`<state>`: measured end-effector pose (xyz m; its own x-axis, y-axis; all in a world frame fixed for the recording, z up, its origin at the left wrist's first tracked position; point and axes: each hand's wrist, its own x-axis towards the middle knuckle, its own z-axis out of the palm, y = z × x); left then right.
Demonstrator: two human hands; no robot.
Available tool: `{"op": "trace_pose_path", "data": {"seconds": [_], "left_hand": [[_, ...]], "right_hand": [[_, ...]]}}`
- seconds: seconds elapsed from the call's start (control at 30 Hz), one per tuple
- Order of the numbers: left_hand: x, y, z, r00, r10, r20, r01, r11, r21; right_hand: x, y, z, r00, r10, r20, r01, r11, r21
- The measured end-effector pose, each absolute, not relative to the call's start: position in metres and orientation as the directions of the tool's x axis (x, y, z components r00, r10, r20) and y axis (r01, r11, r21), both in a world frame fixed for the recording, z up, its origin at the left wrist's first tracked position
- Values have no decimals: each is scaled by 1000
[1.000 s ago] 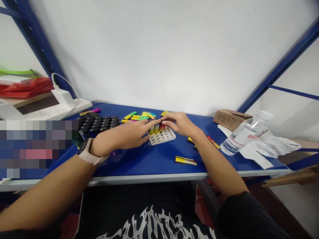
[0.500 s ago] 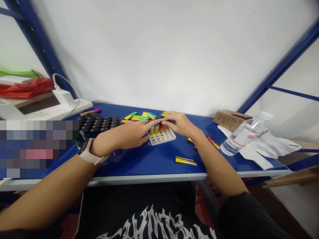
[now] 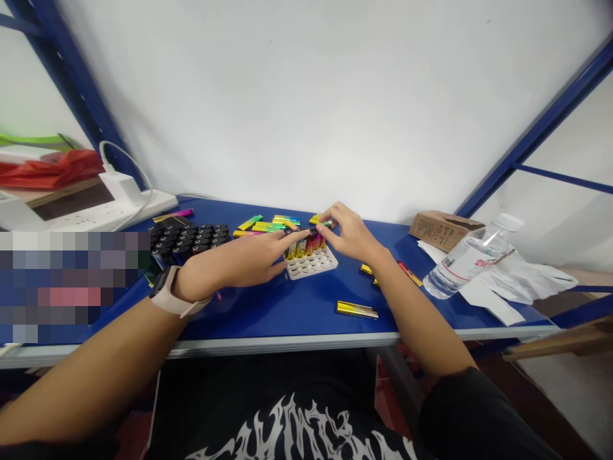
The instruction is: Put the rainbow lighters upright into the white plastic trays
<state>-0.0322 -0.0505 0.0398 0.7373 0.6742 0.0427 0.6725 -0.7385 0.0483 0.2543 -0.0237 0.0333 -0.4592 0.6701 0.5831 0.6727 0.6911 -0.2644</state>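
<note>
A white tray with holes (image 3: 313, 263) stands on the blue table, and slim shiny yellow and red pieces (image 3: 302, 248) stand upright along its far rows. My left hand (image 3: 253, 257) reaches over its left side, fingers stretched out and apart. Its index fingertip rests at the dark tops of the pieces, and its thumb is near the tray's left edge. Behind the tray's right side, my right hand (image 3: 348, 231) is curled, thumb and index finger closed about a slim green piece (image 3: 327, 225), mostly hidden by the fingers.
Many black round-topped cylinders (image 3: 191, 239) stand together at the left. Loose shiny pieces (image 3: 268, 227) lie behind my left hand, and a yellow one (image 3: 357, 310) near the front edge. Rightward are a water bottle (image 3: 467, 262), a cardboard box (image 3: 443, 231) and white plastic; a power strip (image 3: 105, 216) is back left.
My right hand has drawn slightly back and right, away from my left fingertip. Its index finger has lifted and curled, and more red pieces show. My left hand has stayed in place.
</note>
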Motion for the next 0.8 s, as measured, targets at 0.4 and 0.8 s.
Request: {"op": "trace_pose_path", "data": {"seconds": [0.4, 0.8], "left_hand": [[-33, -50, 39, 724, 688, 53, 685, -726, 65], [-33, -51, 41, 703, 709, 57, 708, -705, 40]], "right_hand": [[257, -24, 37, -469, 842, 267, 784, 536, -313], [257, -20, 34, -363, 846, 390, 826, 485, -285]]}}
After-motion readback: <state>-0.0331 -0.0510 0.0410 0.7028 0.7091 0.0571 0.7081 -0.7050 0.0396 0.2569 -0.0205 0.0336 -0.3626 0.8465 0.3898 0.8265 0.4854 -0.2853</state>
